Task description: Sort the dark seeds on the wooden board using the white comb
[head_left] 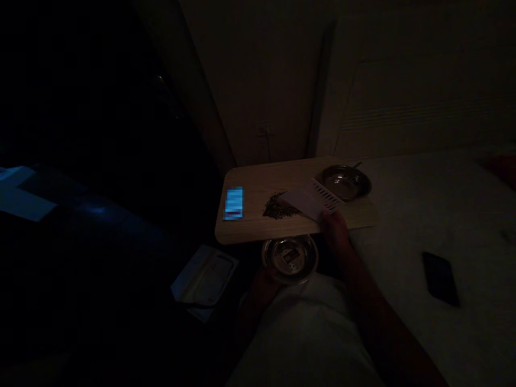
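My right hand (pixel 335 230) is closed on the near edge of a flat pale slotted panel (pixel 308 200), held over a light wooden board (pixel 250 231). The panel's far left end touches or overlaps a pile of small dark grains (pixel 274 207). I cannot make out their kind. Below the board's front edge, my left hand (pixel 265 287) grips the rim of a shiny metal bowl (pixel 291 257), near my lap. A dark rectangular patch and a few specks show inside this bowl. Another metal bowl (pixel 345 181), with a handle sticking out, stands at the board's right end.
A lit phone (pixel 234 203) lies at the board's left end. A dark phone (pixel 441 278) rests on the pale bedding (pixel 403 215) to the right. Down on the left is a pale bag-like thing (pixel 205 279). A wall socket (pixel 264 129) with a cord is behind the board. The room is very dark.
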`<state>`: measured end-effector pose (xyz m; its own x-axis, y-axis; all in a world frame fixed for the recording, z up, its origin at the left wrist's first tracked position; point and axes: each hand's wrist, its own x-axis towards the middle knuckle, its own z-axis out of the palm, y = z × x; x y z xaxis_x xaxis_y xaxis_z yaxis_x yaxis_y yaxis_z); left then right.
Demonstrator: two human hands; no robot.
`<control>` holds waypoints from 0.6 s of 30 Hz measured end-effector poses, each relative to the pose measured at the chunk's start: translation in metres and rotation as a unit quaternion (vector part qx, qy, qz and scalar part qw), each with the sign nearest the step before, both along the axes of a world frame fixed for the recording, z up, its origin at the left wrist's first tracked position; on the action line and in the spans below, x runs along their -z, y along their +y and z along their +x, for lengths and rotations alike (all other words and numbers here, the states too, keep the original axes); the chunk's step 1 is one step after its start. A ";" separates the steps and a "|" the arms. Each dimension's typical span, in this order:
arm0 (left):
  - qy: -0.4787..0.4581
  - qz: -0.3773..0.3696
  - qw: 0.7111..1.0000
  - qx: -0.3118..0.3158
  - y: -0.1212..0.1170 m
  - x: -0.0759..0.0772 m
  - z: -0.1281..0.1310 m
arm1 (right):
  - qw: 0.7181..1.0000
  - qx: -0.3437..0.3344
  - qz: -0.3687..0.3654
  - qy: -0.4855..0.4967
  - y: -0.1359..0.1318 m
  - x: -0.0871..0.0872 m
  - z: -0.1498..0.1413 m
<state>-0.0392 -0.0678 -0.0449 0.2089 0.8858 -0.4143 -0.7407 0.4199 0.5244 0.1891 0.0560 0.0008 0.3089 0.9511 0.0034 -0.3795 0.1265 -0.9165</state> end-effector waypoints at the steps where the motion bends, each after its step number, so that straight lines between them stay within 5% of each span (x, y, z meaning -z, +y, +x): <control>1: 0.004 -0.001 1.000 0.001 -0.001 -0.001 0.000 | 1.000 -0.002 0.004 0.003 0.000 0.000 0.000; 18: 0.010 -0.006 1.000 0.004 -0.003 0.000 -0.002 | 1.000 0.005 -0.002 0.012 -0.001 0.004 0.000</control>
<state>-0.0416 -0.0703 -0.0444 0.2074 0.8794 -0.4285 -0.7264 0.4318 0.5346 0.1891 0.0551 -0.0037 0.3184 0.9479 -0.0075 -0.4001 0.1272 -0.9076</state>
